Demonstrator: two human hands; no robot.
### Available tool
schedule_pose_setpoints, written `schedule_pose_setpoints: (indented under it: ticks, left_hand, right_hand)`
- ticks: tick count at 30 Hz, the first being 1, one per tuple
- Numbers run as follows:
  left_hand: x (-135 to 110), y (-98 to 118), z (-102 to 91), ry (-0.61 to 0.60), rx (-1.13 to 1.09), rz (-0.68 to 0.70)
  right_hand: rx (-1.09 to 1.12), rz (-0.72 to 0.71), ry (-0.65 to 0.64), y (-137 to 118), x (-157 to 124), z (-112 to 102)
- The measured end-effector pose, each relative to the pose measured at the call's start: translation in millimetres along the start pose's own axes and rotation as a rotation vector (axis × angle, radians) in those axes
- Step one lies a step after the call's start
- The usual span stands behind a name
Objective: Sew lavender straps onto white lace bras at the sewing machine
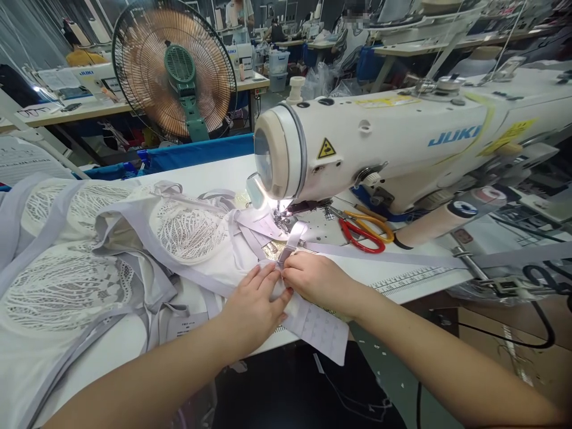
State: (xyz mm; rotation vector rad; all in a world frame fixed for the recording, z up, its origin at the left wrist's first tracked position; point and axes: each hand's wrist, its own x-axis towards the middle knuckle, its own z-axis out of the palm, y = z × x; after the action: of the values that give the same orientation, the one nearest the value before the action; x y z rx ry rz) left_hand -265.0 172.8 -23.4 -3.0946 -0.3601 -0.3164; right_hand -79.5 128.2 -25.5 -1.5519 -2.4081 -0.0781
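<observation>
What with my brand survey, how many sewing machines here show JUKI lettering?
3: the large foreground machine, a second machine left of the fan and a third machine right of it, both farther back. Others may be hidden.

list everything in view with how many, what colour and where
sewing machine: 1 near, white, right; others behind
fan: 1, copper and green, upper left
bras: several, white and lilac, left to centre
strap: 1, lilac, running off right
scissors: count unclear, red and orange handles, beside machine
thread spool: 1 large, beige, right
ruler: 1, white, table's near edge
plastic boxes: 2, clear, back centre
cloth: 1, blue, behind table
table: 1, white, under the bras
left hand: 1, bare, on bra fabric
right hand: 1, bare, pinching fabric
</observation>
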Motion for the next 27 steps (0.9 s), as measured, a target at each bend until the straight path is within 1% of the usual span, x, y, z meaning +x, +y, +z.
schedule_pose_setpoints:
  ticks: [2,6,10,14,18,22,27]
  left_hand:
    - [-0.6,-0.3,0.3,0.0,-0.007,-0.005]
    - [-1.8,-0.4,1.1,-0.004,-0.012,-0.002]
    - [-2.5,-0.3,3.1,0.027,-0.007,0.001]
    - [-2.5,-0.6,3.7,0.025,-0.007,0.003]
    - [-2.4,-0.7,2.5,0.013,-0.009,-0.001]
    - [-3.0,-0.9,2.9,0.025,-0.007,-0.003]
    - [-2.7,-0.9,3.8,0.03,-0.007,-0.003]
  right_hand:
    - [0.052,0.034,0.037,-0.1,-0.7,5.3]
    - [0.195,0.158,0.104,-0.9,-1.8,10.6]
    - [0.348,0.248,0.134,1.0,-2.7,6.8]
    - [0.475,0.294,0.151,4.8,-3.3,3.3]
    - [0.519,0.317,0.156,6.5,-3.8,3.8]
    - [0.552,0.334,0.162,7.5,-3.1,4.7]
    - [0.55,0.356,0.189,8.8,-0.1,6.0]
